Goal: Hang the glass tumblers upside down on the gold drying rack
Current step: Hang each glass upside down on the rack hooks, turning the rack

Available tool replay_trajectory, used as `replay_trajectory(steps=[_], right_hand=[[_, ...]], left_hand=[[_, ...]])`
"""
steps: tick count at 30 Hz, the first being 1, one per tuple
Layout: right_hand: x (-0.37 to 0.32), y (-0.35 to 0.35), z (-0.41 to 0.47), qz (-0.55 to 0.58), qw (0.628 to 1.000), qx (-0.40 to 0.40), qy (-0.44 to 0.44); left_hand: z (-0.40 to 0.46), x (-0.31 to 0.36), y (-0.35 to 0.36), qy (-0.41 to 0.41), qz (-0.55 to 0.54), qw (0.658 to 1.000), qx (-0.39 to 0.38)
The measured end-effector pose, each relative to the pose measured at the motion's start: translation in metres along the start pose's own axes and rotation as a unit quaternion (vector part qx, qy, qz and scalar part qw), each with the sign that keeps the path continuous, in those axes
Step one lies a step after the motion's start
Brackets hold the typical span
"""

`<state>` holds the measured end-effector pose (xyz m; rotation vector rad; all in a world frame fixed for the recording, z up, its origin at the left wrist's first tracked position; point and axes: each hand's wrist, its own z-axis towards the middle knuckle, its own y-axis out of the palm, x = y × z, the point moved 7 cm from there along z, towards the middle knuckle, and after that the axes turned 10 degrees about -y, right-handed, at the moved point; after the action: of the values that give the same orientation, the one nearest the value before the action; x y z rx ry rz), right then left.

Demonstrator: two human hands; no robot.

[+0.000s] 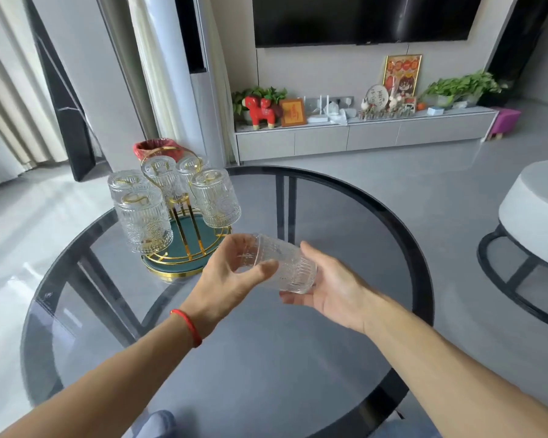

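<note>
Head view: both hands, left (227, 281) and right (332, 295), grip one ribbed clear glass tumbler (285, 267) near the gold wire drying rack (184, 229), above the round smoked-glass tabletop (266, 358).

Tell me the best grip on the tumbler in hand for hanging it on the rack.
Grip the tumbler around its ribbed side wall near the closed base, from the person's right, where the right hand cradles it. It lies tilted, its open mouth at the left hand facing the gold rack; the mouth should stay clear.

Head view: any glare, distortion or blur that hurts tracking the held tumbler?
Head view: wide-angle bending at the edges; window glare on the floor at left and on the glass table; tumbler in both hands is transparent, edges faint but not blurred.
</note>
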<state>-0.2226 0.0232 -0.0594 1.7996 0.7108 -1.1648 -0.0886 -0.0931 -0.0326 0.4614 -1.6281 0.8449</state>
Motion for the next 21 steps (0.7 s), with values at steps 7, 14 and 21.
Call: replay_trajectory(steps=[7, 14, 21], right_hand=[[-0.002, 0.018, 0.018, -0.025, 0.996, 0.036, -0.08], [-0.053, 0.07, 0.018, -0.282, 0.909, 0.101, -0.291], [-0.105, 0.141, 0.026, -0.442, 0.784, 0.12, -0.418]], left_hand=[[-0.002, -0.044, -0.072, 0.054, 0.299, 0.953, 0.024], [0.008, -0.051, -0.091, 0.099, 0.395, 0.91, 0.082], [0.01, -0.06, -0.089, 0.069, 0.444, 0.891, 0.07]])
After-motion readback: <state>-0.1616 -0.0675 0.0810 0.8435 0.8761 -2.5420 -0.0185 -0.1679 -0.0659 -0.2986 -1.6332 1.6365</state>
